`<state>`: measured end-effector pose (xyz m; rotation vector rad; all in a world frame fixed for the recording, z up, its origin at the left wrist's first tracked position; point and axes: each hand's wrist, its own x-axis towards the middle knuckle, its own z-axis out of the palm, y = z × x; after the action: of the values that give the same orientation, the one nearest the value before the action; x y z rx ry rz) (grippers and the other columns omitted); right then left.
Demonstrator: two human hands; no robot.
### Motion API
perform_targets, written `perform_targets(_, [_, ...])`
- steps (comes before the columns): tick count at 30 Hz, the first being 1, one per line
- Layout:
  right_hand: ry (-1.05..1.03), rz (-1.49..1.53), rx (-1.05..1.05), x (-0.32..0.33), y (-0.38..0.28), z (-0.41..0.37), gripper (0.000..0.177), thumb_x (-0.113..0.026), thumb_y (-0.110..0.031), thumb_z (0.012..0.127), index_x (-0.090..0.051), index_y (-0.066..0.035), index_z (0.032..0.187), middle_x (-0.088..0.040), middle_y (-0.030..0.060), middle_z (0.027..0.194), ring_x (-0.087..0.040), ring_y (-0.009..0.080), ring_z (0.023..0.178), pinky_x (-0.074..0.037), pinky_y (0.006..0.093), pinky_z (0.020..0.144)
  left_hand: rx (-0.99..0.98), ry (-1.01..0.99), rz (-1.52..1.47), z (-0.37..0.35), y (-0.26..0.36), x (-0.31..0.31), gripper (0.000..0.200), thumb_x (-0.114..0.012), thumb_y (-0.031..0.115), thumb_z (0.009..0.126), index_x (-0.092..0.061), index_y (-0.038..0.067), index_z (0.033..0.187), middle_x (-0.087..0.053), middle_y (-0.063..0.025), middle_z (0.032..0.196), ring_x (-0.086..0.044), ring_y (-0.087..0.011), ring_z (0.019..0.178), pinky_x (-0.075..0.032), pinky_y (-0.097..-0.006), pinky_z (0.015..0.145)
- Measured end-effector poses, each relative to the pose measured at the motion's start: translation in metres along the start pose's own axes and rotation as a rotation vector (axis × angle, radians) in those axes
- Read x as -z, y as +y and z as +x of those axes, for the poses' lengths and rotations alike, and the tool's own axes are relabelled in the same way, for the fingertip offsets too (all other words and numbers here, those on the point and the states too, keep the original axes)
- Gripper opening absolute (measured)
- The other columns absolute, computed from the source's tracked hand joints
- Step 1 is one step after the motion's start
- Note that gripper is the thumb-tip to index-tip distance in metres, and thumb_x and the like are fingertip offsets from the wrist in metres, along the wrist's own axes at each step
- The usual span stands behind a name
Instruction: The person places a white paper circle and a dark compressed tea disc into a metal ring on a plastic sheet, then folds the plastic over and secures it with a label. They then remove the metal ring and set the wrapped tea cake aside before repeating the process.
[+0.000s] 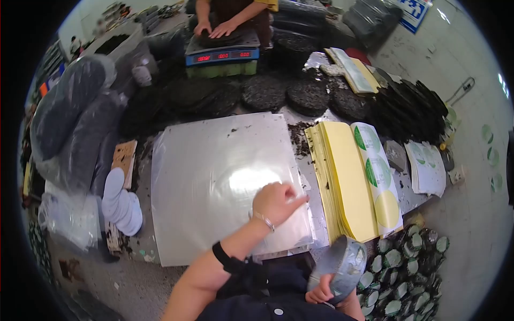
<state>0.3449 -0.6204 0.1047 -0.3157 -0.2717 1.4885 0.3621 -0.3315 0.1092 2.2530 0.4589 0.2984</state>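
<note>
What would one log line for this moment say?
left hand: on sheets | right hand: holds wrapped disc | co-worker: hands at scale

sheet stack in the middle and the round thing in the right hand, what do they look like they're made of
The sheet stack looks like thin plastic film, clear or silvery. It is glossy, with a bright glare patch, and its thin edges fan out near the left hand. The round thing in the right hand seems wrapped in similar shiny film with a crinkled grey sheen. What is inside cannot be told.
</note>
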Motion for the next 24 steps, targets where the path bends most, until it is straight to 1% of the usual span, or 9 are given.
perform_targets(2, [0.655, -0.334, -0.210, 0.032, 0.006, -0.014, 0.063, -0.039, -0.063, 0.103, -0.059, -0.004, 0.094, -0.046, 0.0015, 0.061, -0.046, 0.0159, 0.057, -0.044, 0.0299, 0.065, 0.116, -0.101, 0.113, -0.028, -0.035, -0.066, 0.032, -0.077, 0.037, 0.087, -0.072, 0.007, 0.077, -0.074, -0.0144, 0.087, -0.066, -0.0309, 0.074, -0.054, -0.0434, 0.073])
perform_targets(5, [0.904, -0.322, -0.186, 0.044, 0.011, -0.005, 0.083, -0.023, -0.067, 0.106, -0.058, 0.005, 0.128, -0.063, 0.0143, 0.077, -0.060, 0.0241, 0.065, -0.052, 0.0350, 0.070, -0.115, -0.059, 0.205, -0.038, -0.068, -0.116, 0.039, -0.081, 0.036, 0.084, -0.066, 0.005, 0.066, -0.069, -0.0131, 0.077, -0.066, -0.0296, 0.073, -0.053, -0.0422, 0.069])
perform_targets(8, [0.748, -0.166, -0.013, 0.026, -0.017, -0.024, 0.101, -0.015, -0.078, 0.100, -0.052, 0.006, 0.141, -0.068, 0.0241, 0.085, -0.066, 0.0311, 0.069, -0.055, 0.0406, 0.070, 0.091, -0.221, -0.215, -0.057, -0.093, -0.095, 0.028, -0.079, 0.026, 0.086, -0.064, 0.004, 0.076, -0.066, -0.0121, 0.074, -0.068, -0.0264, 0.073, -0.055, -0.0396, 0.069])
perform_targets(13, [0.696, -0.062, 0.123, 0.003, -0.065, 0.004, 0.104, -0.017, -0.080, 0.098, -0.045, 0.005, 0.150, -0.064, 0.0319, 0.082, -0.066, 0.0381, 0.065, -0.058, 0.0500, 0.070, 0.352, 0.122, -0.661, -0.063, -0.089, -0.066, 0.021, -0.075, 0.008, 0.083, -0.060, 0.004, 0.097, -0.062, -0.0129, 0.081, -0.067, -0.0275, 0.074, -0.055, -0.0399, 0.070])
perform_targets(14, [0.707, -0.104, 0.114, 0.000, -0.074, 0.015, 0.104, -0.018, -0.081, 0.098, -0.043, 0.005, 0.152, -0.064, 0.0328, 0.082, -0.067, 0.0394, 0.066, -0.059, 0.0530, 0.072, 0.358, 0.116, -0.660, -0.058, -0.081, -0.067, 0.021, -0.075, 0.008, 0.083, -0.060, 0.004, 0.097, -0.062, -0.0129, 0.081, -0.067, -0.0275, 0.074, -0.055, -0.0399, 0.070])
perform_targets(16, [0.621, -0.112, 0.148, 0.000, -0.089, 0.028, 0.108, -0.018, -0.084, 0.096, -0.037, 0.005, 0.155, -0.065, 0.0325, 0.086, -0.068, 0.0388, 0.070, -0.060, 0.0549, 0.077, -0.185, 0.133, -0.045, -0.046, -0.059, -0.080, 0.019, -0.076, 0.011, 0.081, -0.062, 0.006, 0.092, -0.059, -0.0129, 0.082, -0.064, -0.0301, 0.077, -0.053, -0.0420, 0.071])
perform_targets(19, [0.461, -0.179, 0.203, -0.009, -0.105, 0.048, 0.108, -0.024, -0.084, 0.096, -0.030, 0.004, 0.158, -0.069, 0.0309, 0.099, -0.072, 0.0358, 0.082, -0.060, 0.0506, 0.087, -0.180, 0.035, 0.088, -0.040, -0.061, -0.110, 0.016, -0.077, 0.012, 0.079, -0.063, 0.007, 0.086, -0.056, -0.0127, 0.077, -0.061, -0.0335, 0.079, -0.051, -0.0439, 0.074])
perform_targets(20, [0.800, -0.384, 0.377, -0.008, -0.107, 0.050, 0.100, -0.033, -0.077, 0.099, -0.031, 0.004, 0.158, -0.070, 0.0275, 0.106, -0.072, 0.0321, 0.089, -0.058, 0.0460, 0.091, -0.135, -0.075, -0.003, -0.038, -0.076, -0.114, 0.013, -0.076, 0.015, 0.081, -0.065, 0.007, 0.082, -0.060, -0.0142, 0.080, -0.061, -0.0340, 0.079, -0.051, -0.0438, 0.075])
perform_targets(24, [0.757, -1.032, 0.153, -0.022, -0.158, 0.080, 0.064, -0.068, -0.024, 0.099, -0.043, 0.005, 0.151, -0.071, 0.0127, 0.121, -0.069, 0.0173, 0.104, -0.053, 0.0319, 0.092, -0.065, -0.110, -0.231, -0.043, -0.096, -0.103, 0.013, -0.069, 0.017, 0.086, -0.065, 0.008, 0.079, -0.061, -0.0127, 0.080, -0.061, -0.0353, 0.081, -0.050, -0.0453, 0.075])
